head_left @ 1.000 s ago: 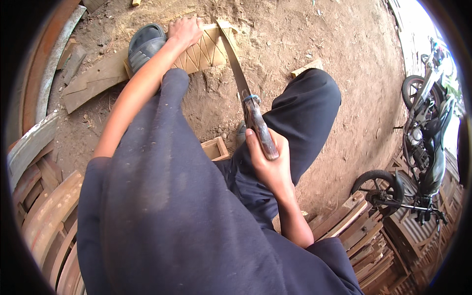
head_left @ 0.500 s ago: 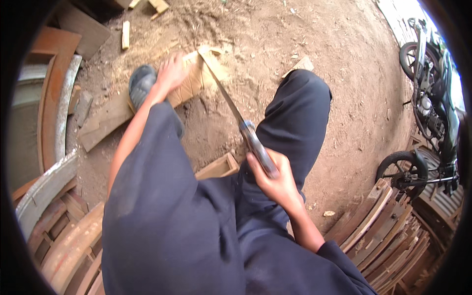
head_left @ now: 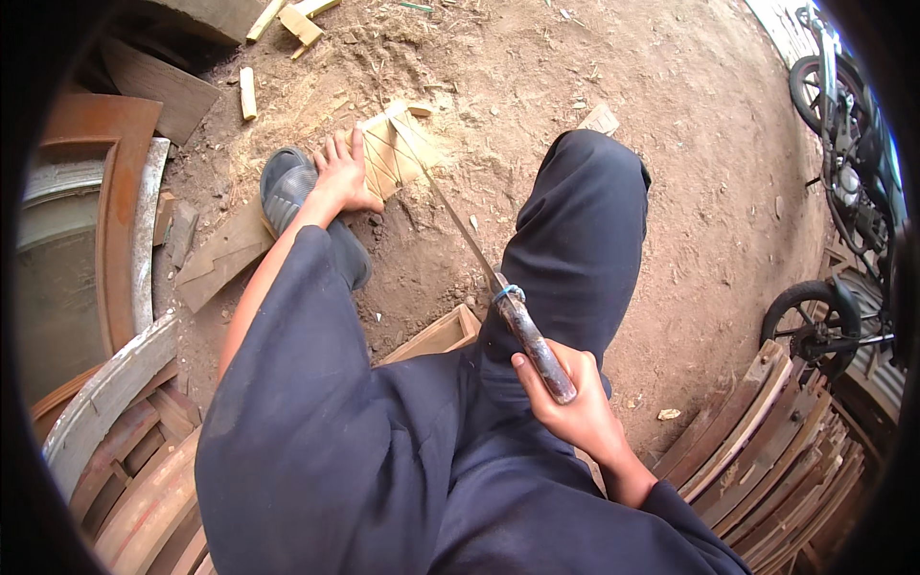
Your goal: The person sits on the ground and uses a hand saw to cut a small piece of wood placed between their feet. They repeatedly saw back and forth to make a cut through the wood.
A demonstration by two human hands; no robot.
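Note:
My right hand [head_left: 573, 398] is closed round the worn, dark handle of a handsaw [head_left: 462, 218]. A blue band circles the handle near the blade. The narrow blade slants up and leftward, its far end lying over a pale wooden board [head_left: 401, 158] with crossing dark lines on it. My left hand [head_left: 343, 180] rests on that board's left part, fingers spread and touching the wood. Beside it, my sandalled left foot [head_left: 287, 192] stands over the same plank line. A greyer length of wood [head_left: 225, 257] shows on the foot's other side; the join is hidden underneath.
Sawdust and offcuts [head_left: 299, 26] lie on the dirt ahead. A small wooden frame [head_left: 436, 335] sits between my legs. Wooden frames [head_left: 120, 225] and curved pieces [head_left: 115, 369] crowd the left. Stacked slats [head_left: 757, 450] and a motorcycle [head_left: 843, 192] stand at right.
The view has shifted slightly. My right hand has drawn the saw handle back toward me and to the right. The left hand's fingers are more spread on the board.

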